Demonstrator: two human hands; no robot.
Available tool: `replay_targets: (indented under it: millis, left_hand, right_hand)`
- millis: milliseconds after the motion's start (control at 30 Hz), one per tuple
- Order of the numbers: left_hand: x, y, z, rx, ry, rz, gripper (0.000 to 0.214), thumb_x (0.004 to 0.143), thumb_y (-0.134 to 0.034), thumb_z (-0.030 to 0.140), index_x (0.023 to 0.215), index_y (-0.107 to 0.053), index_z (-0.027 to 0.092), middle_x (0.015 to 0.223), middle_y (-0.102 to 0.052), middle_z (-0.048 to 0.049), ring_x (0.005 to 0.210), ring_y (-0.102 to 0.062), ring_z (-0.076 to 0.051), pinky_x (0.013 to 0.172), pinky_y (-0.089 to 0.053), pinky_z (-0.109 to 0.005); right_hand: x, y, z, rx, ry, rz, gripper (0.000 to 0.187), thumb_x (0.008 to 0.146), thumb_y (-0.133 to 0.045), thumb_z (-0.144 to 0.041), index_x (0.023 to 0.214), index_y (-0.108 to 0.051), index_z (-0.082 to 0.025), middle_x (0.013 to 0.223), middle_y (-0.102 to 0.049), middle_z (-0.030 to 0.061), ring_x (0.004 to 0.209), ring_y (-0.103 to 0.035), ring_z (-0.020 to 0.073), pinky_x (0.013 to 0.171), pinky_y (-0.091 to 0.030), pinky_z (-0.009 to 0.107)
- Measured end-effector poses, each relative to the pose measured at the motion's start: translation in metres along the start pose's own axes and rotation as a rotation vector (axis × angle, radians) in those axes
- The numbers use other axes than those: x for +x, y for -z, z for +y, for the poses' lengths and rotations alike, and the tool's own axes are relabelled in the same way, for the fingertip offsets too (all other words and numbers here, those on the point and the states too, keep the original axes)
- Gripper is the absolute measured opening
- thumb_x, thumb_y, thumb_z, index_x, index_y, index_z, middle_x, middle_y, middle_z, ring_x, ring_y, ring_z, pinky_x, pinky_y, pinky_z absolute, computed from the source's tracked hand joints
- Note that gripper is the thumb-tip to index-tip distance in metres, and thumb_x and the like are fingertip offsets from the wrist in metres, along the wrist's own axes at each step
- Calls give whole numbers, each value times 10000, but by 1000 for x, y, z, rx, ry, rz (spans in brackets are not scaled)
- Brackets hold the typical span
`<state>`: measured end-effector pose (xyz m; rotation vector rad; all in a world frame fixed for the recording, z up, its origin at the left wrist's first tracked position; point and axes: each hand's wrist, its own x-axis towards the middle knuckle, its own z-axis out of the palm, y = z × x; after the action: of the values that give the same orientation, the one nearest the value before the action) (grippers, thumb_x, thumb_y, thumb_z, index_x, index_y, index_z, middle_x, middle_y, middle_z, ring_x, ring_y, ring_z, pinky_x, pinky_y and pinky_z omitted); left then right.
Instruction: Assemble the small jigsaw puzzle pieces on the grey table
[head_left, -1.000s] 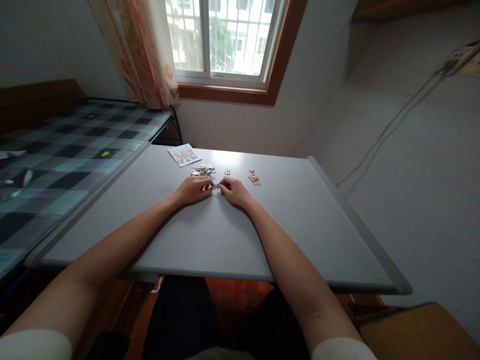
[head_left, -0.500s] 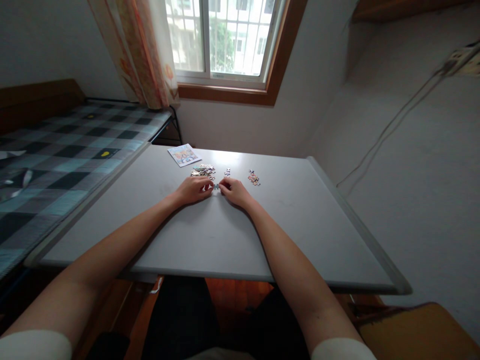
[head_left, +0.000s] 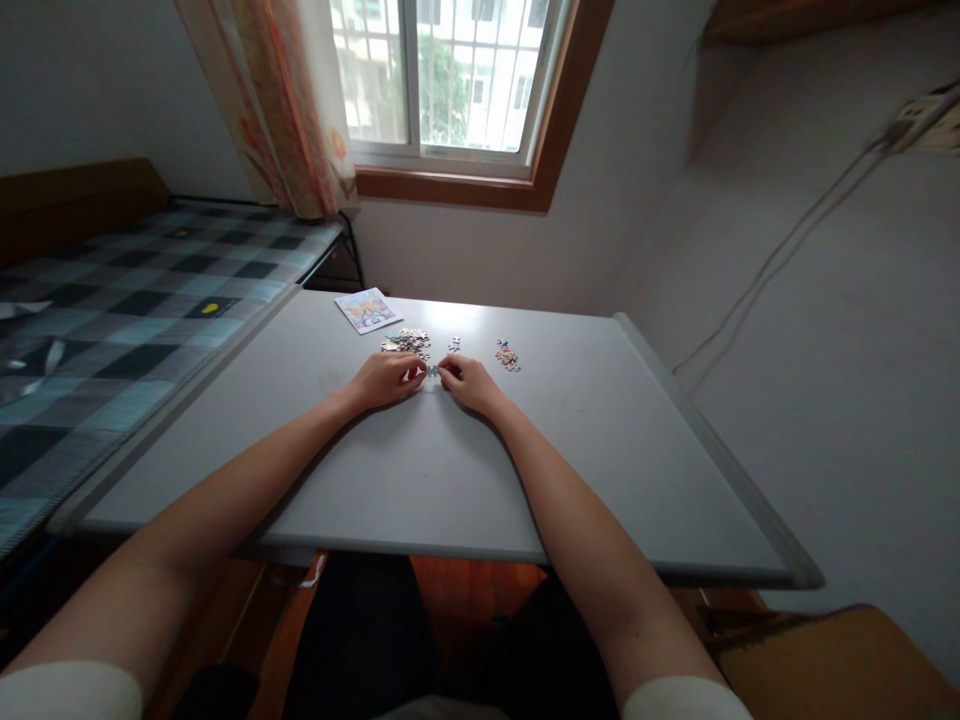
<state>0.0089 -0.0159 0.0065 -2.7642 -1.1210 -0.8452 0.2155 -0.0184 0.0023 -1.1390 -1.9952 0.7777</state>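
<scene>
Between my fingertips, just above the grey table (head_left: 450, 470), is a small bluish jigsaw puzzle piece (head_left: 432, 371). My left hand (head_left: 388, 380) pinches it from the left side with thumb and forefinger. From the right, my right hand (head_left: 469, 382) is closed on its other side; whether this is one piece or two joined is too small to tell. Right behind my left hand lies a heap of jigsaw pieces (head_left: 406, 341). A few pieces (head_left: 454, 344) lie beyond my right hand, and a smaller orange-toned pile (head_left: 508, 357) is farther right.
A picture card (head_left: 368, 310) lies at the table's far left. The bed (head_left: 255, 270) with a checked cover borders the table on the left. A wooden stool (head_left: 840, 665) stands at the lower right, and a window (head_left: 450, 90) is ahead.
Hardly anything differs. Both hands stay in place around the puzzle piece, which has shifted very slightly at the fingertips.
</scene>
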Motion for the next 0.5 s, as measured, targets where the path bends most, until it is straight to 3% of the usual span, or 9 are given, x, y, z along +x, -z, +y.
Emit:
replay_targets:
  millis: [500]
  left_hand:
    - [0, -2, -3, 11, -13, 6, 212, 907, -497, 294, 834, -668, 192, 674, -638, -4, 567, -537, -110, 569, -382, -222]
  right_hand:
    - [0, 0, 0, 3, -13, 3, 127, 833, -543, -186, 858, -664, -155, 696, -649, 3, 658, -560, 119, 686, -429, 245]
